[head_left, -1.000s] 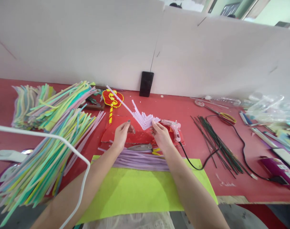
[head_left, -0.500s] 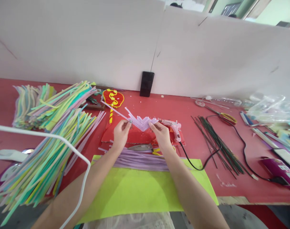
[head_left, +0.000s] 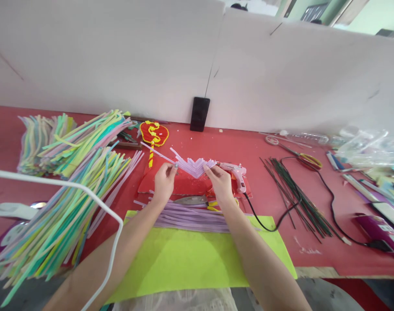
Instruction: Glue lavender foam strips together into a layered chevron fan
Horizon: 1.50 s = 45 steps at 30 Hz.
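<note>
A V-shaped piece of folded lilac strips (head_left: 193, 165) hangs just above a red felt mat (head_left: 184, 185) at the table's middle. My left hand (head_left: 163, 183) pinches its left arm, where one long lilac strip sticks out to the upper left. My right hand (head_left: 220, 182) pinches its right end. Both hands are closed on the piece. A bundle of lilac strips (head_left: 190, 216) lies below my wrists, along the top of a lime-green sheet (head_left: 190, 259).
Pastel strips (head_left: 64, 190) are heaped at the left. A pink glue gun (head_left: 236, 173) with a black cord lies right of my hand, pliers and a blade (head_left: 197, 200) below it. Green wires (head_left: 294, 194), scissors (head_left: 305, 159), a red ornament (head_left: 153, 134) and a phone (head_left: 199, 113) lie farther off.
The lilac piece has tipped down from a steep slant to nearly flat. My left hand rose and took hold of its left arm; my right hand stayed on the right end.
</note>
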Available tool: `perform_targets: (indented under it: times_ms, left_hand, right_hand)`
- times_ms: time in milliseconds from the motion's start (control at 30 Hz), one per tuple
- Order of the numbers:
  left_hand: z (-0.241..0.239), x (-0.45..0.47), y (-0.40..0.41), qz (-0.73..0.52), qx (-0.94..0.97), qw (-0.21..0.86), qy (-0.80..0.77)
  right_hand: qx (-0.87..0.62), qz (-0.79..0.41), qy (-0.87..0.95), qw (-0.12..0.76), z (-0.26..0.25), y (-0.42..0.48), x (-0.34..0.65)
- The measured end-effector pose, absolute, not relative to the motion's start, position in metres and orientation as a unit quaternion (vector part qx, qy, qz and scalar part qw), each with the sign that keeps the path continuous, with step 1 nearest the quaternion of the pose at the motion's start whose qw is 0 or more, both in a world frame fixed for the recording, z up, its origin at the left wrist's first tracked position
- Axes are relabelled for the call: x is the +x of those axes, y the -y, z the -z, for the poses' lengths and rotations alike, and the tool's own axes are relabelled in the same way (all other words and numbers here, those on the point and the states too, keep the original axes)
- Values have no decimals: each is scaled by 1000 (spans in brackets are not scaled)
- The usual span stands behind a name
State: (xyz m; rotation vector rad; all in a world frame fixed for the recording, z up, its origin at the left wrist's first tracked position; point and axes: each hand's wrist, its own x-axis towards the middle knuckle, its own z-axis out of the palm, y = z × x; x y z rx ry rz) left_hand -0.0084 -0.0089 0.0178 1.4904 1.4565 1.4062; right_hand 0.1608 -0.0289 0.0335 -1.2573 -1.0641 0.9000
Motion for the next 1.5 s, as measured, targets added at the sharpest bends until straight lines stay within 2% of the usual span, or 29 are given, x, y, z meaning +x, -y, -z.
perform_targets:
  times_ms: [233,367,533,667,800,1067,1500]
  left_hand:
    - [-17,-11,7,-570,504,323,-563]
    - [-14,-9,5,-581,484,376,-535]
    - [-11,1,8,-542,463,551,-434]
    - [-11,6,15,-398,387,758,-343]
    - [-14,5,19,-282,346,845,-296]
    - [-15,4,17,-325,311,834,-319]
    - [-15,2,6,-567,206,704,-375]
  right_hand:
    - [-535,-419,406,611,-31,27,164]
    - [-510,-473,359,623,-26,24,165]
    - [-477,-525,342,615,-27,24,162]
    - [-440,-560,367,598,-34,31,155]
    - [-403,-589,389,583,-38,35,150]
    - [-371,-640,391,548,-36,37,148]
    - [-409,-670,312,536,-31,35,153]
